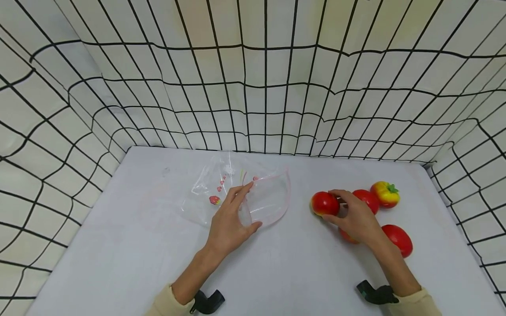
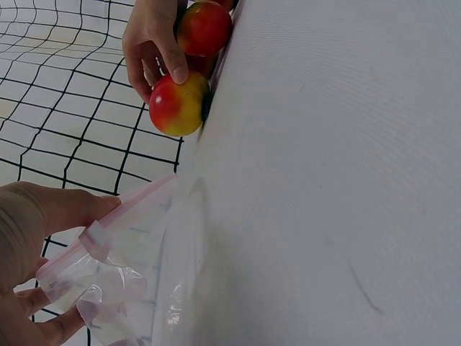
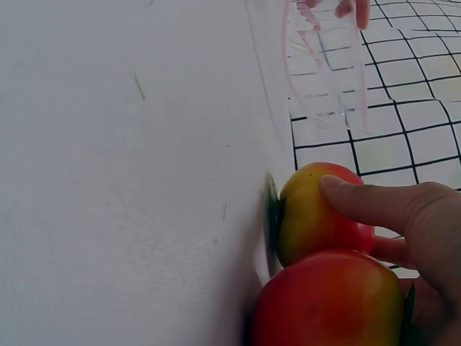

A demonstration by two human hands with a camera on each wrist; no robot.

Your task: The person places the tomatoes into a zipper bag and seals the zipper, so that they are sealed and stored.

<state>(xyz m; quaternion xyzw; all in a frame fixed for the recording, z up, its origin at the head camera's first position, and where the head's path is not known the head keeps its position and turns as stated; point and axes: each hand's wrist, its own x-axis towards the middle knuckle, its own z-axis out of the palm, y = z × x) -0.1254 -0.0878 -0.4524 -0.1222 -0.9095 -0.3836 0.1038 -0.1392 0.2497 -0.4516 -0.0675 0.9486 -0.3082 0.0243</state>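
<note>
Your wide-spread left hand (image 1: 228,224) holds the clear pink-rimmed plastic bag (image 1: 272,197); your right hand (image 1: 357,218) pinches the glossy red-yellow round fruit (image 1: 324,203), whose smoothness may cause slipping.

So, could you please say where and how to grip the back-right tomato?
Probably take the yellow-and-red tomato from above, across its rounded near and far sides: a red tomato crowds its left, and its green calyx faces right.

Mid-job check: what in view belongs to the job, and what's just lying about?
In the job:
left hand, at the clear bag
right hand, gripping a red-and-yellow fruit

Apparently just lying about, perhaps for later:
four other fruits
black netting, background only
</note>
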